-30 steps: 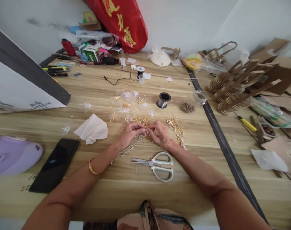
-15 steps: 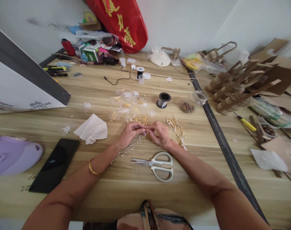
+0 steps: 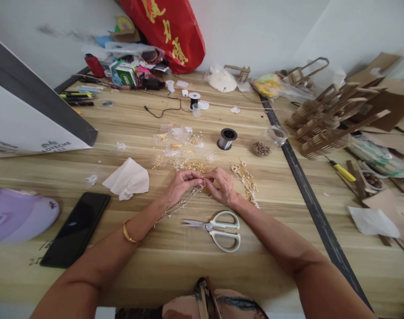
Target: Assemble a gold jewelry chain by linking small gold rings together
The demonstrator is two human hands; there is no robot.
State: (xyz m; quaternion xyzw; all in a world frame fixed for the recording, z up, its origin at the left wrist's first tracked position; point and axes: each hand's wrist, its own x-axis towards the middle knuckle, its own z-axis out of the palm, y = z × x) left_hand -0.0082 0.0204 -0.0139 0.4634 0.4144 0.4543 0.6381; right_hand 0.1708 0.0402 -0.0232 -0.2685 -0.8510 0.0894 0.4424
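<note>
Fingertips of my left hand (image 3: 182,185) and my right hand (image 3: 221,185) meet in a pinch over the table. Between them runs a thin silver beaded chain (image 3: 180,204), whose strands trail down to the left under my left wrist. The exact bit pinched is too small to make out. Just beyond my fingers lie gold beads (image 3: 198,167) and silver findings (image 3: 178,164). Gold and silver chains (image 3: 246,179) rest right of my right hand. White-handled scissors (image 3: 218,226) lie slightly open below my hands, blades pointing left.
A wire spool (image 3: 227,138) stands behind the beads, with a jar (image 3: 270,139) of dark beads to its right. At left are a phone (image 3: 76,230), a white cloth (image 3: 129,179) and a purple object (image 3: 21,217). Small bamboo baskets (image 3: 321,128) crowd the right side.
Both hands stay almost in place, the fingertips shifting very slightly at the chain. Everything else lies as before.
</note>
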